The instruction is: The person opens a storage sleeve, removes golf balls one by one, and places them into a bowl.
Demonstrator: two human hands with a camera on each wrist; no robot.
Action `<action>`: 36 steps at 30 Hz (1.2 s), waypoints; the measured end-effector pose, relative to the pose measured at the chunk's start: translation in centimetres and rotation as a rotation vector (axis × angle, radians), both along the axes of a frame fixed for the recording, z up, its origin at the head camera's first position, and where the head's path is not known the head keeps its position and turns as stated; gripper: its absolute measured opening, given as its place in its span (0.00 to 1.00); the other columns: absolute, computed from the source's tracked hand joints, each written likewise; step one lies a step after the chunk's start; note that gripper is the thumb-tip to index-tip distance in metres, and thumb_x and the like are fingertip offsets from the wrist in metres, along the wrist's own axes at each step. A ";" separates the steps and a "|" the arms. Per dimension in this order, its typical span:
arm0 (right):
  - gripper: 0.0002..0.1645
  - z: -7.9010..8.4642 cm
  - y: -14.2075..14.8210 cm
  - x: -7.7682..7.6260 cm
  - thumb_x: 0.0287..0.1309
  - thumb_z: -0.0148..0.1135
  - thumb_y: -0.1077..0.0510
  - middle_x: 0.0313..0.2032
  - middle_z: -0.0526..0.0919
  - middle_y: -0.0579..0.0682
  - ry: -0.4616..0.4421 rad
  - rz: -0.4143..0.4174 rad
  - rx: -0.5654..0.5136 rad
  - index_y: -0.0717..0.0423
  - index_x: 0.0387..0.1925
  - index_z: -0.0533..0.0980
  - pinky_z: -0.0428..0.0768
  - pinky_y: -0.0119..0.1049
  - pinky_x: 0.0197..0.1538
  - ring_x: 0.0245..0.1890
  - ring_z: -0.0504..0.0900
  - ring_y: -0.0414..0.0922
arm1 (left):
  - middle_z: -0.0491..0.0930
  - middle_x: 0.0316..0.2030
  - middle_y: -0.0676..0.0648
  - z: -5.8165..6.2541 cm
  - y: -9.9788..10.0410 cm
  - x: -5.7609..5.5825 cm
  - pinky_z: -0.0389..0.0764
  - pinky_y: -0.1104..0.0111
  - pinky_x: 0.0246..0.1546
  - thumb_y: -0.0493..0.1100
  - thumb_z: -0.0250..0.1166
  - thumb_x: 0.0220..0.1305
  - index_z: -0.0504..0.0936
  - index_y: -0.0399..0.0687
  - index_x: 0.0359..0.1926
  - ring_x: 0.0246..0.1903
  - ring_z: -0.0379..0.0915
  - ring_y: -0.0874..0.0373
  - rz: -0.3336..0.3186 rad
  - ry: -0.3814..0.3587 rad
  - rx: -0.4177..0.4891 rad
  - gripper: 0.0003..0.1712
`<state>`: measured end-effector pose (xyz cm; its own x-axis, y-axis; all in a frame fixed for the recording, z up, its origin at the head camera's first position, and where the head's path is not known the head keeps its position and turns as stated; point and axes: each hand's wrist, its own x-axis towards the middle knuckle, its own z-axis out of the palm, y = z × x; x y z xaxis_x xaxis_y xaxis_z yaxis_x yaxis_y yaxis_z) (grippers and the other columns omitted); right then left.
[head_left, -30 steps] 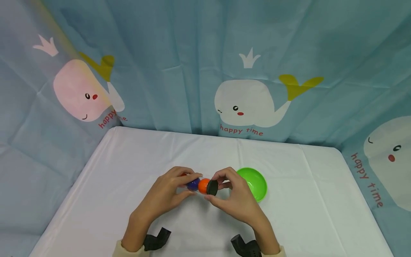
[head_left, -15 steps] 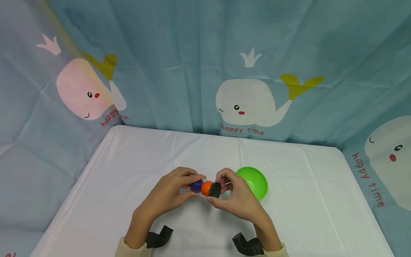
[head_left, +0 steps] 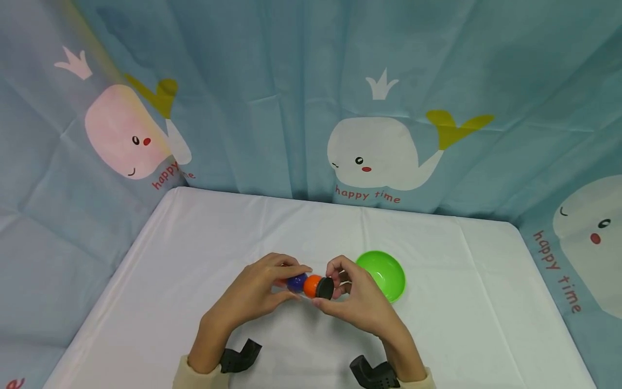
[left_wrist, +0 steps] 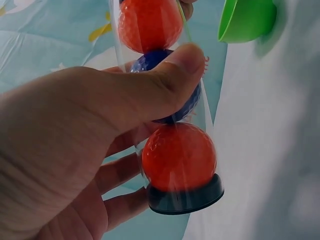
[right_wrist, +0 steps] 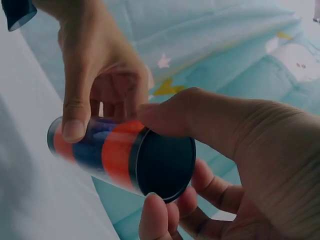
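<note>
A clear tube (left_wrist: 138,150) is held aslant above the table between both hands. Inside it, in a row, sit an orange dimpled ball (left_wrist: 179,156), a blue one (left_wrist: 189,102) and another orange ball (left_wrist: 150,25). My left hand (head_left: 255,294) grips the tube's left part, the thumb lying across the blue ball in the left wrist view. At the tube's right end, my right hand (head_left: 362,302) pinches the dark round cap (right_wrist: 167,167) by its rim. A second dark cap (left_wrist: 187,197) closes the left end.
A green bowl (head_left: 400,281) stands on the white-covered table (head_left: 218,227) just behind the right hand, partly hidden by it. A blue curtain (head_left: 252,108) with whale prints hangs around the back and sides.
Both hands and the tube have shifted slightly to the right in the head view, mostly during the first half second. The grips look about the same.
</note>
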<state>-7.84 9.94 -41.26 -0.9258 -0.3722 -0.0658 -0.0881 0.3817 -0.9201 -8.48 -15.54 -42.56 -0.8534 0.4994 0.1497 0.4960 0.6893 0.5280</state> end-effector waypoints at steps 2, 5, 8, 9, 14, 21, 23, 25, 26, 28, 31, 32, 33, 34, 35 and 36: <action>0.28 0.1 0.0 0.0 0.49 0.84 0.52 0.38 0.77 0.50 -0.007 -0.003 0.011 0.48 0.45 0.74 0.84 0.31 0.42 0.38 0.80 0.47 | 0.84 0.57 0.56 0.0 0.0 0.0 0.88 0.58 0.54 0.46 0.83 0.56 0.85 0.68 0.65 0.58 0.81 0.58 -0.002 -0.007 0.007 0.34; 0.28 0.2 0.1 0.0 0.49 0.84 0.51 0.37 0.76 0.49 -0.015 0.002 0.033 0.47 0.44 0.74 0.82 0.30 0.43 0.38 0.80 0.48 | 0.84 0.57 0.56 0.0 0.1 0.0 0.88 0.59 0.54 0.46 0.83 0.56 0.85 0.68 0.65 0.58 0.80 0.58 -0.006 -0.012 0.014 0.34; 0.27 0.2 0.0 0.0 0.50 0.84 0.51 0.36 0.75 0.48 -0.012 0.016 0.048 0.47 0.44 0.73 0.80 0.30 0.44 0.38 0.80 0.50 | 0.83 0.57 0.56 -0.1 0.1 0.0 0.88 0.60 0.54 0.46 0.82 0.56 0.85 0.68 0.64 0.58 0.80 0.59 -0.006 -0.015 0.015 0.34; 0.27 0.2 0.0 0.0 0.50 0.84 0.51 0.36 0.75 0.48 -0.012 0.019 0.050 0.47 0.44 0.73 0.80 0.30 0.44 0.38 0.80 0.50 | 0.83 0.57 0.56 -0.1 0.1 -0.1 0.88 0.60 0.54 0.46 0.82 0.56 0.85 0.68 0.64 0.58 0.80 0.59 -0.006 -0.015 0.015 0.34; 0.27 0.2 0.0 0.0 0.49 0.84 0.52 0.35 0.75 0.48 0.000 0.015 0.056 0.47 0.44 0.73 0.81 0.30 0.44 0.38 0.80 0.49 | 0.83 0.57 0.56 -0.1 0.1 -0.1 0.88 0.59 0.55 0.46 0.83 0.56 0.85 0.68 0.64 0.58 0.80 0.58 -0.007 -0.020 0.017 0.34; 0.27 0.1 -0.1 0.1 0.49 0.84 0.53 0.35 0.75 0.47 -0.006 0.015 0.059 0.47 0.44 0.73 0.81 0.30 0.44 0.38 0.80 0.49 | 0.83 0.58 0.56 -0.2 0.1 -0.1 0.88 0.59 0.56 0.45 0.82 0.56 0.85 0.67 0.65 0.59 0.81 0.58 -0.015 -0.017 0.020 0.34; 0.27 0.1 -0.1 0.1 0.49 0.84 0.53 0.35 0.75 0.47 -0.013 0.011 0.056 0.47 0.43 0.73 0.81 0.30 0.43 0.38 0.81 0.51 | 0.83 0.58 0.56 -0.2 0.0 -0.1 0.88 0.60 0.55 0.45 0.82 0.56 0.85 0.67 0.65 0.59 0.80 0.58 -0.023 -0.019 0.024 0.34; 0.27 0.2 -0.1 0.0 0.49 0.84 0.52 0.35 0.76 0.47 -0.017 0.006 0.057 0.47 0.43 0.73 0.81 0.30 0.43 0.38 0.81 0.52 | 0.83 0.58 0.56 -0.2 0.0 -0.1 0.88 0.60 0.55 0.46 0.81 0.57 0.84 0.68 0.66 0.59 0.80 0.58 -0.028 -0.020 0.026 0.35; 0.27 0.2 -0.1 0.0 0.49 0.84 0.52 0.36 0.76 0.47 -0.017 0.004 0.057 0.47 0.43 0.73 0.81 0.30 0.43 0.38 0.81 0.52 | 0.83 0.58 0.56 -0.2 0.0 0.0 0.88 0.61 0.55 0.46 0.81 0.57 0.84 0.68 0.66 0.59 0.80 0.58 -0.028 -0.019 0.025 0.35; 0.27 0.1 -0.2 0.0 0.49 0.84 0.52 0.36 0.76 0.47 -0.020 -0.001 0.058 0.47 0.43 0.73 0.81 0.30 0.43 0.38 0.81 0.50 | 0.83 0.58 0.55 -0.2 -0.1 0.0 0.88 0.61 0.55 0.46 0.81 0.57 0.83 0.68 0.66 0.58 0.81 0.58 -0.026 -0.015 0.021 0.35; 0.27 0.1 -0.4 0.0 0.49 0.84 0.52 0.37 0.77 0.47 -0.026 -0.009 0.059 0.47 0.43 0.74 0.82 0.30 0.44 0.38 0.81 0.47 | 0.83 0.58 0.55 -0.2 -0.2 0.0 0.88 0.61 0.54 0.46 0.81 0.57 0.84 0.68 0.66 0.58 0.81 0.58 -0.021 -0.009 0.018 0.35; 0.27 0.2 -0.4 0.0 0.49 0.84 0.52 0.38 0.78 0.47 -0.030 -0.011 0.060 0.47 0.43 0.74 0.82 0.30 0.44 0.38 0.81 0.47 | 0.83 0.58 0.55 -0.2 -0.3 0.0 0.88 0.61 0.54 0.46 0.81 0.57 0.84 0.68 0.66 0.58 0.81 0.59 -0.021 -0.010 0.020 0.35; 0.27 0.2 -0.5 0.0 0.49 0.85 0.52 0.38 0.78 0.47 -0.030 -0.013 0.062 0.47 0.43 0.74 0.82 0.30 0.44 0.39 0.81 0.47 | 0.83 0.58 0.55 -0.2 -0.3 0.0 0.88 0.61 0.54 0.46 0.81 0.57 0.84 0.68 0.66 0.58 0.81 0.59 -0.021 -0.011 0.022 0.35; 0.27 0.2 -0.5 0.1 0.49 0.85 0.52 0.38 0.78 0.47 -0.028 -0.016 0.064 0.47 0.43 0.74 0.82 0.30 0.45 0.39 0.81 0.46 | 0.83 0.58 0.55 -0.2 -0.3 0.0 0.88 0.60 0.54 0.46 0.81 0.57 0.83 0.68 0.67 0.58 0.81 0.59 -0.020 -0.011 0.021 0.35; 0.27 0.2 -0.5 0.1 0.49 0.85 0.51 0.38 0.78 0.47 -0.025 -0.018 0.067 0.47 0.43 0.74 0.83 0.31 0.46 0.39 0.81 0.46 | 0.83 0.58 0.55 -0.2 -0.4 0.0 0.88 0.60 0.54 0.46 0.81 0.57 0.84 0.68 0.66 0.57 0.81 0.59 -0.017 -0.008 0.019 0.35; 0.27 0.2 -0.5 0.1 0.49 0.85 0.51 0.38 0.78 0.47 -0.022 -0.018 0.067 0.47 0.43 0.74 0.84 0.32 0.46 0.39 0.81 0.46 | 0.83 0.58 0.55 -0.2 -0.4 0.0 0.88 0.60 0.54 0.46 0.82 0.57 0.83 0.68 0.66 0.57 0.81 0.59 -0.015 -0.008 0.017 0.36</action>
<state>-7.79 9.44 -41.04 -0.9303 -0.3496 -0.1106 -0.0604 0.4438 -0.8941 -8.44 -15.92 -42.73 -0.8472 0.5091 0.1519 0.5018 0.6728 0.5437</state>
